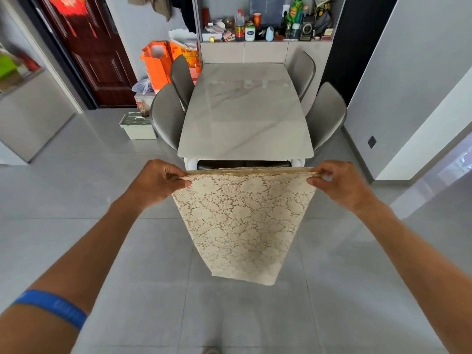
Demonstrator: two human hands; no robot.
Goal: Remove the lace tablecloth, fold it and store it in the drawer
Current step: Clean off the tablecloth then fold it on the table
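A blue band (pixel 51 306) circles the left forearm; left hand (pixel 158 181) and right hand (pixel 339 185) pinch the cloth's (pixel 242 221) top corners, letting it hang flat for folding, just short of the table (pixel 245 118).

Grey tiled floor (pixel 76 238); marble table (pixel 245 111); four grey chairs (pixel 166 116); dark red door (pixel 97 47).

Marble counter (pixel 245 118), four grey chairs (pixel 167 113) tucked around it. Orange bags (pixel 155 63) beside dark red door (pixel 94 47). Cluttered shelf (pixel 265 40) behind: soy sauce bottle (pixel 239 26), red cup (pixel 257 19).
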